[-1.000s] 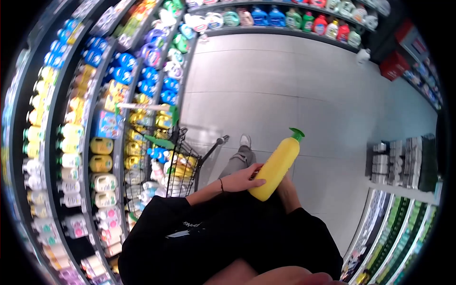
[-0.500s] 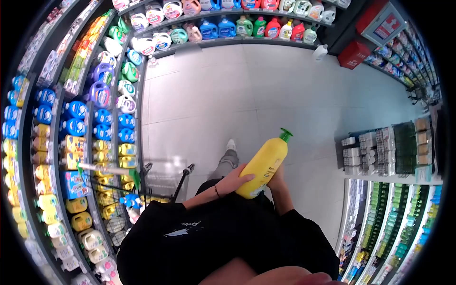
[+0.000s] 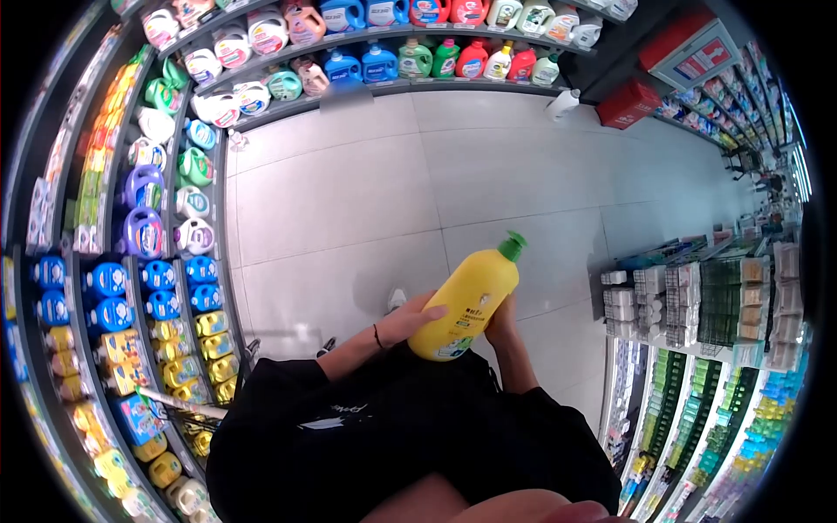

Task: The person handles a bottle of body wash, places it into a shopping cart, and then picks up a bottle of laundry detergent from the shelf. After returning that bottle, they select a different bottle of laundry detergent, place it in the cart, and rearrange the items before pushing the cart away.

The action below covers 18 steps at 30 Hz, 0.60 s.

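A large yellow pump bottle [image 3: 471, 292] with a green pump top is held in front of my body, tilted with its top toward the upper right. Its printed label faces up toward me. Closed around the bottle's left side is my left hand [image 3: 410, 319], the thumb lying on the front near the label. My right hand [image 3: 501, 321] grips the right side from behind, its fingers partly hidden by the bottle.
Shelves of blue detergent bottles [image 3: 109, 279] and yellow jugs run along my left, beside part of a shopping cart [image 3: 179, 403]. More detergent shelves [image 3: 379, 63] stand ahead. A white bottle [image 3: 563, 105] is on the floor near a red box [image 3: 628, 105]. Racks [image 3: 689, 301] line the right.
My view has shifted, and the cart has slid toward the lower left, mostly out of sight. The bottle stays in both hands, turned slightly so more of its label shows.
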### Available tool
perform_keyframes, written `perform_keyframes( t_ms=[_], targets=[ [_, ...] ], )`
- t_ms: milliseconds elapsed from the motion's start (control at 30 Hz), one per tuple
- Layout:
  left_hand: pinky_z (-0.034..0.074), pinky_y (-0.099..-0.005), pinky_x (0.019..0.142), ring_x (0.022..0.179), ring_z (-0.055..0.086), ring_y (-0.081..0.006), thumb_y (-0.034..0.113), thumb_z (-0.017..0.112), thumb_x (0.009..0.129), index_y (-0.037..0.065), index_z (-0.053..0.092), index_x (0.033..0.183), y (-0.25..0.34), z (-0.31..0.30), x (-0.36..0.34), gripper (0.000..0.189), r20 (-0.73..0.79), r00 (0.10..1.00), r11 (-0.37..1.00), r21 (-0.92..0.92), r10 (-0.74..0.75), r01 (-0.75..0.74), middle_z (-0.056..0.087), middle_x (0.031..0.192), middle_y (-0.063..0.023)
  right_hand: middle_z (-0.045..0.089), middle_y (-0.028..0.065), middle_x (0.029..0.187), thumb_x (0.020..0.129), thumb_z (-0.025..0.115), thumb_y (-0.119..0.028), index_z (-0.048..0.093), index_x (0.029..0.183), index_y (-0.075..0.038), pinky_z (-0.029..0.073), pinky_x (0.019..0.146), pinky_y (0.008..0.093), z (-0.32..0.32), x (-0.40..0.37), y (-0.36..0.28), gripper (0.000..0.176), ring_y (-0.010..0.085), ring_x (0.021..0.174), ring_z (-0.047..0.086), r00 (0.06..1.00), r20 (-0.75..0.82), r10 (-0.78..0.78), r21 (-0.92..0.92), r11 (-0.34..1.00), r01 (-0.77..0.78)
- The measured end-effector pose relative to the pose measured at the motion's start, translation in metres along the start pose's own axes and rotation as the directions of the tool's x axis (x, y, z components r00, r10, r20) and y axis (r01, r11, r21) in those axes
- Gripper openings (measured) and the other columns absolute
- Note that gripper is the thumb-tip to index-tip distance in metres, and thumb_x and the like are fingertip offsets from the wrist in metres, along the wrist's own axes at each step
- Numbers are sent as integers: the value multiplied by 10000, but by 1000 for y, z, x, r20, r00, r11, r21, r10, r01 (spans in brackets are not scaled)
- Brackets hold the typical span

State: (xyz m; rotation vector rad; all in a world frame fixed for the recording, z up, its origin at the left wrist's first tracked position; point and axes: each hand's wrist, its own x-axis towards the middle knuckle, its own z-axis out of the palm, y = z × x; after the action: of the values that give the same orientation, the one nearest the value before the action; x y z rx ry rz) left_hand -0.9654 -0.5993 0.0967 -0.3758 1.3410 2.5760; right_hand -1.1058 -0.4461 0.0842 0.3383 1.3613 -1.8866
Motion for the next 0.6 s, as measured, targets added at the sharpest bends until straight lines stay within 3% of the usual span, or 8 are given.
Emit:
perform_keyframes(
  t_ms=[33, 133, 300, 433, 533, 600],
  targets=[
    [417, -320, 993, 1165, 527, -183, 361, 528, 968, -29, 422, 1368, 5, -3, 9, 569, 3, 1000, 1000, 18, -18, 17, 550, 1290, -111, 633, 79, 1036, 992, 446, -283, 540, 1161, -45, 545, 747, 333, 2, 2, -7, 308, 203, 916, 651, 1000, -26, -14, 11, 1000, 15],
    [427, -327, 989, 1167, 535, -192, 392, 507, 972, -34, 437, 1359, 14, -9, 36, 580, 0, 998, 998, 29, -61, 61, 558, 1289, -122, 632, 85, 1049, 984, 464, -227, 534, 1169, -23, 529, 777, 327, 1, 11, -31, 285, 196, 942, 641, 999, 14, -36, -256, 966, 39],
    [448, -323, 960, 1130, 566, -196, 434, 479, 977, -37, 464, 1346, 19, -30, 78, 598, -86, 987, 990, -18, -138, 136, 586, 1256, -130, 632, 101, 1060, 962, 488, -159, 533, 1174, 15, 515, 796, 328, 4, 56, -52, 278, 190, 934, 633, 1000, 13, 19, -224, 974, -16],
    [470, -330, 933, 1099, 598, -206, 443, 469, 979, -42, 513, 1303, 46, -47, 128, 585, -203, 969, 990, -2, -142, 145, 614, 1226, -138, 638, 105, 1051, 965, 487, -169, 552, 1153, 28, 515, 784, 327, 2, 125, -69, 280, 189, 909, 632, 994, 105, 34, -253, 967, -7],
    [479, -335, 932, 1099, 604, -212, 434, 439, 992, -40, 523, 1292, 65, -57, 173, 567, -302, 941, 985, -120, -155, 124, 616, 1227, -141, 622, 48, 853, 973, 487, -197, 569, 1020, -12, 487, 655, 288, 15, 179, -91, 207, 145, 734, 597, 996, 74, 45, -177, 984, -31],
    [483, -340, 939, 1111, 600, -217, 423, 409, 1003, -36, 501, 1312, 77, -60, 203, 561, -361, 922, 980, -184, -143, 80, 605, 1247, -143, 540, 2, 721, 977, 489, -213, 540, 902, -54, 424, 572, 265, 17, 214, -121, 183, 113, 620, 514, 973, 203, 111, -185, 980, -73]
  ],
)
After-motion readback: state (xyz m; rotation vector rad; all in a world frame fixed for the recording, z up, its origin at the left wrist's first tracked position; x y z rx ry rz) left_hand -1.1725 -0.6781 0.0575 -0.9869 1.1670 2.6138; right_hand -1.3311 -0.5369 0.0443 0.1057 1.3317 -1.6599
